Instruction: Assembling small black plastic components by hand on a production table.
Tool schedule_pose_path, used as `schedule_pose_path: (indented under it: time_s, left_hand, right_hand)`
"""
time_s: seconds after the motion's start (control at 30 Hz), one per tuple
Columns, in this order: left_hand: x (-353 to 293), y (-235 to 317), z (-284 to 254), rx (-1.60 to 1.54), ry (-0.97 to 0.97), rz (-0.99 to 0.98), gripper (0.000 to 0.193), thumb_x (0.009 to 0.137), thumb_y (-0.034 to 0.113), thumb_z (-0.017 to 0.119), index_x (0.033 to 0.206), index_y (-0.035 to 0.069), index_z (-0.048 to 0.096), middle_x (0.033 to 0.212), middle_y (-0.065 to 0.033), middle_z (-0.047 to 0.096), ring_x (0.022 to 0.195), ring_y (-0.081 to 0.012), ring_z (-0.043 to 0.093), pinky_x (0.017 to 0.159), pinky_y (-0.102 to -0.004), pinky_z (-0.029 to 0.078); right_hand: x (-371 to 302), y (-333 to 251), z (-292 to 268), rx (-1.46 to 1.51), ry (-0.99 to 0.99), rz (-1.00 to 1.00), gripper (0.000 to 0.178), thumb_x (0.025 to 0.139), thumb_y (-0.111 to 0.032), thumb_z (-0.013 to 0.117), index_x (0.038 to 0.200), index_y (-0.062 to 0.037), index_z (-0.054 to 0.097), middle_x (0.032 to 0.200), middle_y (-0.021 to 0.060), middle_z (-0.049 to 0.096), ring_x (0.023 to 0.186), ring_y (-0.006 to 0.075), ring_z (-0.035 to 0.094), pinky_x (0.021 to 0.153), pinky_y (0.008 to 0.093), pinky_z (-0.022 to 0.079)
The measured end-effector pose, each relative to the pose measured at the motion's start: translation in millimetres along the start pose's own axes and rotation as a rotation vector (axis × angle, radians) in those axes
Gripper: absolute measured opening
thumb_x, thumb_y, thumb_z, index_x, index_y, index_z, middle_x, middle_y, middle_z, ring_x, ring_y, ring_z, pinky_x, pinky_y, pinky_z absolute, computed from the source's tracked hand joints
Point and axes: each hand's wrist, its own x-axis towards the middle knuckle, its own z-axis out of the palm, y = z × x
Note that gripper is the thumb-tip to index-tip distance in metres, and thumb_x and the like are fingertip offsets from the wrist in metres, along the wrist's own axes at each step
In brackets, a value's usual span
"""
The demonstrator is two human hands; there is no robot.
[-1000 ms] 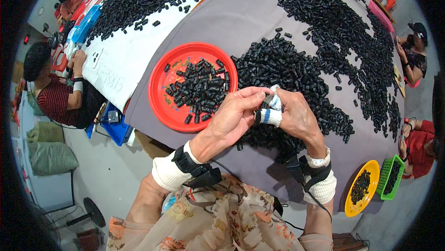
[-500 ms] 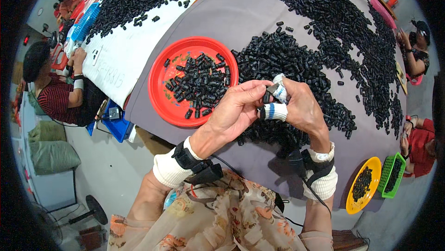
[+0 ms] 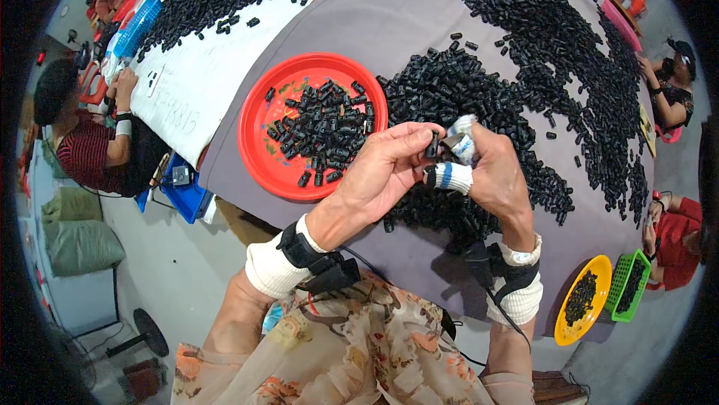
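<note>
My left hand pinches a small black cylindrical plastic part between thumb and fingers. Close against it, my right hand is curled shut, with white and blue wrappings on its fingers. Whatever lies inside that grip is hidden. Under and beyond both hands spreads a heap of similar black parts. Left of my left hand stands a round red tray with many such parts lying loose in it.
The grey-covered table carries another long spread of black parts. A yellow plate and green basket stand at the right edge. Other people sit at left and right. A white-covered table adjoins on the left.
My hands have drawn slightly apart at the fingertips, and the black part in my left hand now points more upright. The red tray and heaps look the same.
</note>
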Motion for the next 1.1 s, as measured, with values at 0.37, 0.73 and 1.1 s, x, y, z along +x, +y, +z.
schedule_pose_path:
  time_s: [0.37, 0.73, 1.1]
  left_hand:
    - [-0.9, -1.6, -2.4, 0.032, 0.006, -0.048, 0.023, 0.088, 0.014, 0.051, 0.106, 0.001, 0.052, 0.098, -0.0064, 0.059, 0.089, -0.0145, 0.057, 0.080, -0.0310, 0.047]
    - [-3.6, 1.3, 4.2, -0.110, -0.052, -0.075, 0.021, 0.089, 0.015, 0.050, 0.106, 0.004, 0.050, 0.095, -0.0053, 0.058, 0.089, -0.0134, 0.056, 0.080, -0.0298, 0.046]
    - [-4.9, -5.3, -5.3, -0.070, -0.040, -0.051, 0.023, 0.088, 0.014, 0.051, 0.109, 0.005, 0.049, 0.095, -0.0049, 0.058, 0.089, -0.0130, 0.057, 0.079, -0.0306, 0.047]
  right_hand:
    - [-1.3, -8.3, 4.3, 0.008, 0.066, -0.057, 0.037, 0.064, -0.006, 0.072, 0.095, -0.0020, 0.053, 0.065, 0.0049, 0.058, 0.055, 0.0107, 0.055, 0.052, 0.0240, 0.044]
    - [-1.2, 4.3, 13.4, 0.222, 0.118, 0.017, 0.041, 0.061, -0.006, 0.075, 0.098, -0.0042, 0.055, 0.069, 0.0011, 0.059, 0.060, 0.0068, 0.054, 0.055, 0.0216, 0.045]
    - [-7.1, 12.2, 16.6, 0.265, 0.109, 0.031, 0.041, 0.063, -0.004, 0.075, 0.099, -0.0049, 0.056, 0.073, -0.0015, 0.059, 0.062, 0.0047, 0.050, 0.056, 0.0194, 0.042]
